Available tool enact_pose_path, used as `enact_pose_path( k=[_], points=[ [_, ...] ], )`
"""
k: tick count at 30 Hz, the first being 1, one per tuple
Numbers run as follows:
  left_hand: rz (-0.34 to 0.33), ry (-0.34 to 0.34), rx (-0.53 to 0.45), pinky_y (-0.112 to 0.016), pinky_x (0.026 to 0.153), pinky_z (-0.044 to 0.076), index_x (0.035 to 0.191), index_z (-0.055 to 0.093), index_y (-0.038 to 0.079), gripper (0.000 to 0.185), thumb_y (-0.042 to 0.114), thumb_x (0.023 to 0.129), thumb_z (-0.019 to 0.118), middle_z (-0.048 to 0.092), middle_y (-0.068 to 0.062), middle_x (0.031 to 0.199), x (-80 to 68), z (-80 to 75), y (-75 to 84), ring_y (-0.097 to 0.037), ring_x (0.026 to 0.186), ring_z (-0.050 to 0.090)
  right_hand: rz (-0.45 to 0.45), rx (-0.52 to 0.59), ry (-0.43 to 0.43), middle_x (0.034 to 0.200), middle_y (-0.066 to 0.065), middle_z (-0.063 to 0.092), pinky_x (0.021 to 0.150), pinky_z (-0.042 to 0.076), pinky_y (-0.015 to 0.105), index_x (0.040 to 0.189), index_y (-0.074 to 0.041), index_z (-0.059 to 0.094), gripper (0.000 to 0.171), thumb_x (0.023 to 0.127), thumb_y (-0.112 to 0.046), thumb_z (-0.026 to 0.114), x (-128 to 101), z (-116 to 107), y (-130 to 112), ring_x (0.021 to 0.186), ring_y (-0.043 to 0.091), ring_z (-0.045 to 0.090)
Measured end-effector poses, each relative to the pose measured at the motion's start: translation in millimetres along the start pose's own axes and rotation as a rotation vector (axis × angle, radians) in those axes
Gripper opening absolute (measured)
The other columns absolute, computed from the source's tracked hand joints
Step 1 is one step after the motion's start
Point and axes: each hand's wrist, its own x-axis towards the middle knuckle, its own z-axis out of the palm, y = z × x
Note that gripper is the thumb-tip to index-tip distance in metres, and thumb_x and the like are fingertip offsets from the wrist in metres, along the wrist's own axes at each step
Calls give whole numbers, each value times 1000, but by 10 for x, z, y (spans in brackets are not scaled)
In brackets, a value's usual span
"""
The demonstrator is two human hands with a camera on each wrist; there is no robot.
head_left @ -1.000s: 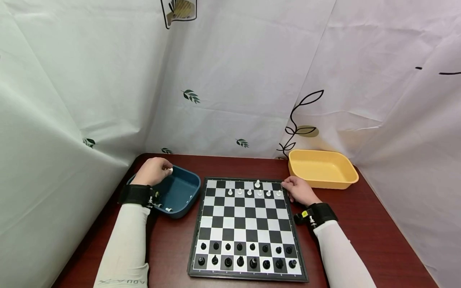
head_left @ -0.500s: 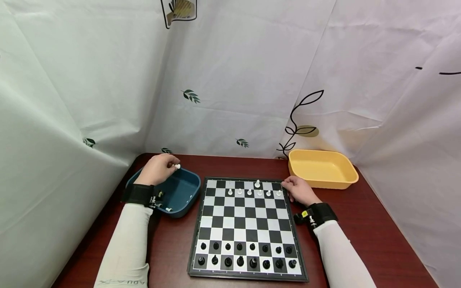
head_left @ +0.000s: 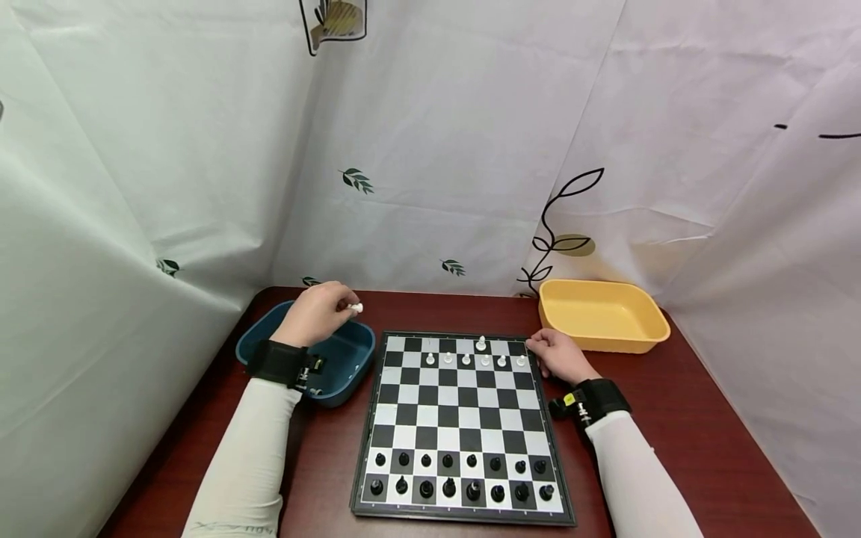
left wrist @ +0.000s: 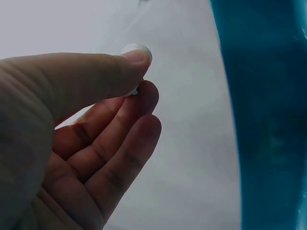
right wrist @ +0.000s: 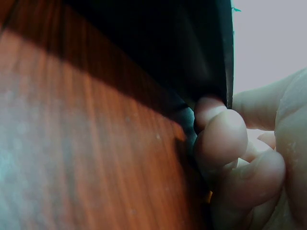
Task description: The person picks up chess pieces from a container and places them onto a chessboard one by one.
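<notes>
Above the far side of the blue bin (head_left: 346, 362), my left hand (head_left: 316, 312) pinches a small white chess piece (head_left: 357, 307) between thumb and fingers. The left wrist view shows the piece's rounded white end (left wrist: 139, 49) past the thumb; the rest is hidden. My right hand (head_left: 562, 357) grips the far right corner of the chessboard (head_left: 430, 415), its fingertips (right wrist: 223, 136) at the board's edge in the right wrist view. White pawns (head_left: 466, 359) stand in the second row from the far edge, with one taller white piece (head_left: 480, 344) behind them.
Two full rows of black chess pieces (head_left: 448, 488) stand along the board's near side. A yellow bin (head_left: 605, 345) sits at the back right of the brown table (head_left: 679, 418). White patterned sheeting (head_left: 430, 149) hangs behind and at both sides.
My left hand has moved right and slightly away, carrying the white chess piece from over the bin's left part to its far right rim. The right hand and the board stay put.
</notes>
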Motion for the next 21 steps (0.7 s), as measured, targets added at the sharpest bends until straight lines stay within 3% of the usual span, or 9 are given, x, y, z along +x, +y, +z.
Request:
enact_pose_path(
  k=[15,21],
  points=[
    [153,-76,89,-40,88,62,113,85,10,12,14,102,84,75,-3,106,304,218,550,-21,96,73,-6,3,2,65,4,58,56,52,35,116,1,65,24,114,-23,63,4,-1,11,55,21,61],
    [286,-101,93,-35,87,61,114,85,12,11,11,103,82,73,-2,106,476,346,778,-18,96,72,-3,12,1,65,4,58,56,51,35,116,1,65,24,114,-23,63,-7,-8,0,55,21,61]
  ],
)
